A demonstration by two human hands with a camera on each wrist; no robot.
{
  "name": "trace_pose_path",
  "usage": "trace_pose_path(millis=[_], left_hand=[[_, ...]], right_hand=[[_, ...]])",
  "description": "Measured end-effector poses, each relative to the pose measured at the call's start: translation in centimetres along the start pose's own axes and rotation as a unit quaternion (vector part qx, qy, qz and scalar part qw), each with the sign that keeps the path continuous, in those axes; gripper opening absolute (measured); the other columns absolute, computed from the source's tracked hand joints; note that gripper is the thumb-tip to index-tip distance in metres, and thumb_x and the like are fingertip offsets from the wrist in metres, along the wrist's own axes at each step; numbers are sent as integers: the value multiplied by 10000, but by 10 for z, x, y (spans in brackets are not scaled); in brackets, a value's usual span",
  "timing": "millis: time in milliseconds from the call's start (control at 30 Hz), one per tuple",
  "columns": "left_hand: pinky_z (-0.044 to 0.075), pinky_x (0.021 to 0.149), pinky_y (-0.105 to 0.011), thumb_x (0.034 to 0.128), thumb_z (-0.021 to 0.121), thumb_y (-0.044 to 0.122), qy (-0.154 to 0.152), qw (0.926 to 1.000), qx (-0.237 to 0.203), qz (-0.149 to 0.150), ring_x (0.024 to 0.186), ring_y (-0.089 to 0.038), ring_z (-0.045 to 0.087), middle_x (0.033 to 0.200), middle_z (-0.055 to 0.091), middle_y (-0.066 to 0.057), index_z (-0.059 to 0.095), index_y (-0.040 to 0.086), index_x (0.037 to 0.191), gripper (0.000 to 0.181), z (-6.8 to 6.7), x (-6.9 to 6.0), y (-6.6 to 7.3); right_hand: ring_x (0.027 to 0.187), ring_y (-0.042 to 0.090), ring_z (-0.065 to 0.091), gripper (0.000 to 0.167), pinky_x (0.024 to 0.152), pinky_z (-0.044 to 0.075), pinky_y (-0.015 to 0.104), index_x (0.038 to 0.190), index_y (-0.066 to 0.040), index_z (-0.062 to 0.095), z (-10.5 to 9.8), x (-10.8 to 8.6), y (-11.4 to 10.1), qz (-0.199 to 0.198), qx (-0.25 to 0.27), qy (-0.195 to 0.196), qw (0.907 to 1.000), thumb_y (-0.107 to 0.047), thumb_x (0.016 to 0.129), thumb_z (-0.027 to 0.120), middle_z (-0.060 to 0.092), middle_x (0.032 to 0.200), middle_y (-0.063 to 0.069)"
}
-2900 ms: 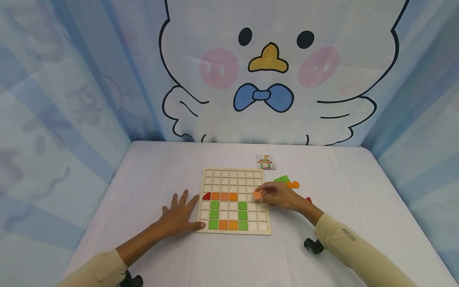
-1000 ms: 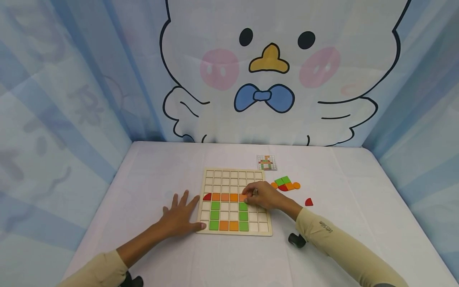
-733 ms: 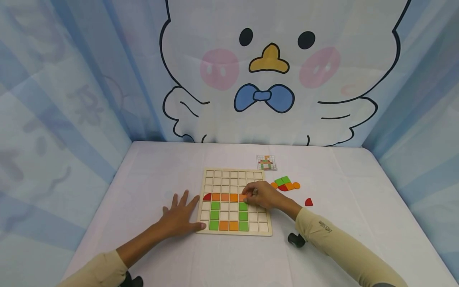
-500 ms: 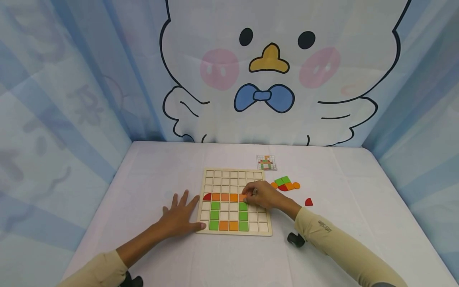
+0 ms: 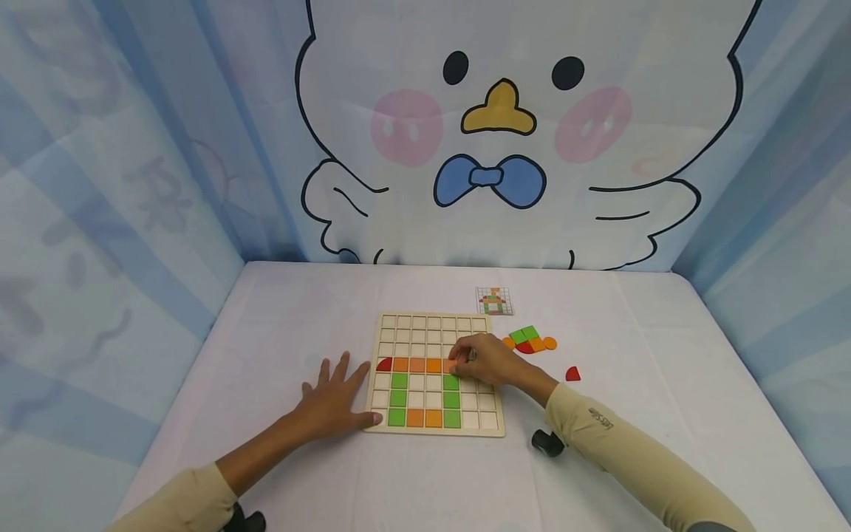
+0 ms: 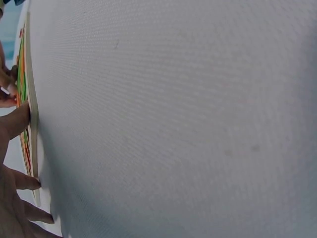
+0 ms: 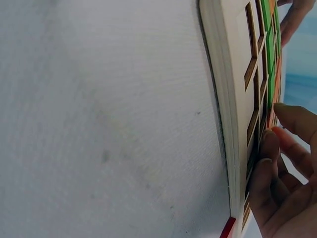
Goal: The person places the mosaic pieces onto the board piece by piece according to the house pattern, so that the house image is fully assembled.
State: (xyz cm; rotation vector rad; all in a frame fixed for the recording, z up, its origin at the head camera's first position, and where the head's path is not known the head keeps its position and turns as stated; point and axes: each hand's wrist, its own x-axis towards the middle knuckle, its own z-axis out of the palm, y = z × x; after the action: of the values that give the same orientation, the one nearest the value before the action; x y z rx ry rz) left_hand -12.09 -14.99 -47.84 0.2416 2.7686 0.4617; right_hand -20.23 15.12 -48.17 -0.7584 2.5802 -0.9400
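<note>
A wooden grid board lies flat on the table, with green and orange square tiles and one red rounded tile in its cells. My left hand has its fingers spread by the board's left side, and its thumb touches the rim near the lower left corner. Over the board's right part, my right hand pinches an orange square tile between thumb and forefinger, at the right end of the orange row. The fingers partly hide this tile. Right of that hand lies a loose red tile.
Behind my right hand is a cluster of loose tiles: green squares, an orange square, a red rounded piece and orange discs. A small pattern card lies beyond the board. A printed curtain stands behind the table.
Over the frames my right hand has moved left with the orange square tile, bringing it to the row's right end. During the last second it has stayed almost still. The left hand has not moved.
</note>
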Motion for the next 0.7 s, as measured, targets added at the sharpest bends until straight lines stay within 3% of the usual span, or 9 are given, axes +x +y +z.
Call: trace_pose_path(millis=[167, 400, 700], left_hand=[[208, 952, -837, 748, 769, 531, 17, 10000, -24, -18, 1426, -593, 116, 1602, 182, -256, 366, 148, 1514, 946, -1, 0, 1], [214, 949, -835, 743, 766, 536, 49, 10000, 25, -22, 1430, -586, 118, 1607, 180, -242, 363, 165, 1516, 947, 3, 0, -1], [216, 954, -832, 747, 762, 539, 51, 10000, 30, -9, 1432, -583, 117, 1608, 177, -242, 362, 166, 1516, 944, 2, 0, -1]], right_hand=[[752, 87, 537, 210, 698, 447, 235, 1037, -133, 698, -3, -4, 1, 30, 51, 28, 10000, -253, 871, 745, 623, 805, -78], [597, 80, 469, 219, 564, 419, 203, 1080, -118, 696, -16, -13, 11, 111, 289, 110, 9995, -216, 886, 722, 638, 867, -33], [643, 179, 609, 238, 575, 519, 282, 1135, -49, 674, -55, -30, 32, 586, 657, 221, 9959, -170, 930, 662, 636, 915, 58]])
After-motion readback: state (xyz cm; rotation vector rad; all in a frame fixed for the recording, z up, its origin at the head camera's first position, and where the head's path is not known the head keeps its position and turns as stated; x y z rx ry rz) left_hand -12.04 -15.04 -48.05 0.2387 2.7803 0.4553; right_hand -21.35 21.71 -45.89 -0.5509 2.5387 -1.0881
